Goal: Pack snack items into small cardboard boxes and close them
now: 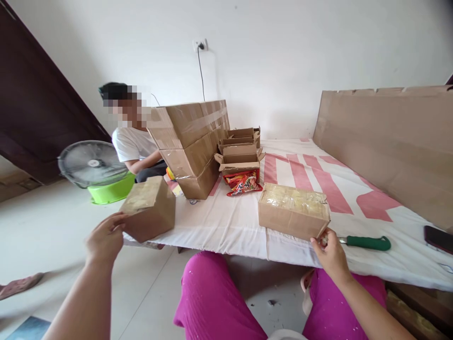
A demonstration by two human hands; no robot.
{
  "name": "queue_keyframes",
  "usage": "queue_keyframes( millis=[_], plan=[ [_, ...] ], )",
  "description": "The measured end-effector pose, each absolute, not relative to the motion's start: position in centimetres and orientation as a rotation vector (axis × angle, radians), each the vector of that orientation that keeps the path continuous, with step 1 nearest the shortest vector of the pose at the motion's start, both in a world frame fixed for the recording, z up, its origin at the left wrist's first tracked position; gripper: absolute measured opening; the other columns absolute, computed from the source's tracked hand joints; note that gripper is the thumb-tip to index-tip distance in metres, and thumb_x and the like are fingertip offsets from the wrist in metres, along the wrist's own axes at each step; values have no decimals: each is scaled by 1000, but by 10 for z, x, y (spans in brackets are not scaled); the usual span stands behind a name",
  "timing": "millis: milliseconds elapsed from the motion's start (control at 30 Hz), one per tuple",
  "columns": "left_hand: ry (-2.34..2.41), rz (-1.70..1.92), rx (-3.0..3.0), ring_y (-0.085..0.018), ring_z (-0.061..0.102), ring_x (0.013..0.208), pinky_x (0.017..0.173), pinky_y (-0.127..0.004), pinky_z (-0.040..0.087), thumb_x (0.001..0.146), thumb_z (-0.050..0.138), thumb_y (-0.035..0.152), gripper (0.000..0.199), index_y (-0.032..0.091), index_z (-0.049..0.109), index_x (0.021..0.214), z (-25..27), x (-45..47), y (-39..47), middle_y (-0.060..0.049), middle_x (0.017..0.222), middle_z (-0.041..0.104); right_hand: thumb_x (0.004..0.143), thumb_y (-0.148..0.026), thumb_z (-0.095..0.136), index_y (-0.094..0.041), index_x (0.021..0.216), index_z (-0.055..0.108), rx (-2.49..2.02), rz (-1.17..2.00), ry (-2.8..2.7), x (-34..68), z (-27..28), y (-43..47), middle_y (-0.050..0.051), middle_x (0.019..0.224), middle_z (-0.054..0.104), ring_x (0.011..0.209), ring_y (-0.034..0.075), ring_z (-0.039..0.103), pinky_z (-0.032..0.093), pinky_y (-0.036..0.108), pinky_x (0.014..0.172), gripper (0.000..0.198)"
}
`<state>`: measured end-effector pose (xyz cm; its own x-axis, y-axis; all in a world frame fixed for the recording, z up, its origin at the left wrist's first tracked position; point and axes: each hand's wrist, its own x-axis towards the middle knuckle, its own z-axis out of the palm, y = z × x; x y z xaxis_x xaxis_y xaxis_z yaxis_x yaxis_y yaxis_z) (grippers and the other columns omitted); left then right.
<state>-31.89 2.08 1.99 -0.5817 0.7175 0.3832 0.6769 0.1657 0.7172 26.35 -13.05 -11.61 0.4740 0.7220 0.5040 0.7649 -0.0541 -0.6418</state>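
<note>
My left hand (108,236) pinches the near left edge of a cardboard box (150,215) with clear tape over its top, at the table's left front corner. My right hand (330,252) is closed at the near right corner of a second cardboard box (293,219). Pale yellowish contents show through the shiny tape on top of that box. What else may be between the right fingers is hidden. Just right of this hand lies a tool with a green handle (368,242), its far end hidden behind the fingers.
Taped cartons (193,141) are stacked behind the left box. Beside them stand open small boxes (239,158) and a red packet (244,183). A large cardboard sheet (385,141) leans at right, near a phone (439,237). A person (132,141) sits by a fan (94,163).
</note>
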Motion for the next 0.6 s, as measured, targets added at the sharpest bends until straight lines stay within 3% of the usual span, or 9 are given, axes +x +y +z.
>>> queue_keyframes(
  millis=[133,367,500,600],
  plan=[
    [2204,1518,1609,-15,64,102,109,-38,42,69,57,24,13,29,68,72,22,-316,-20,14,99,70,80,-48,53,-19,110,50,-1772,-83,-1274,264,-117,-130,10,91,65,76,23,63,52,35,67,42],
    [1827,1506,1926,-19,65,98,107,-47,44,72,62,55,22,36,71,79,3,-303,-61,13,104,71,81,-46,52,-19,113,50,-1762,-100,-1302,265,-119,-130,9,92,65,81,24,64,53,36,69,42],
    [1738,1546,1927,-20,65,101,104,-48,46,77,57,45,19,32,69,83,-12,-279,-37,11,109,70,81,-45,52,-19,111,50,-1756,-71,-1308,265,-120,-129,9,92,65,81,24,64,53,35,70,39],
    [1805,1488,2039,-23,64,101,99,-49,49,77,51,31,22,27,68,90,-10,-243,-26,3,114,69,81,-44,52,-19,111,49,-1769,-47,-1301,264,-120,-129,9,93,65,81,24,64,53,36,70,39]
  ],
)
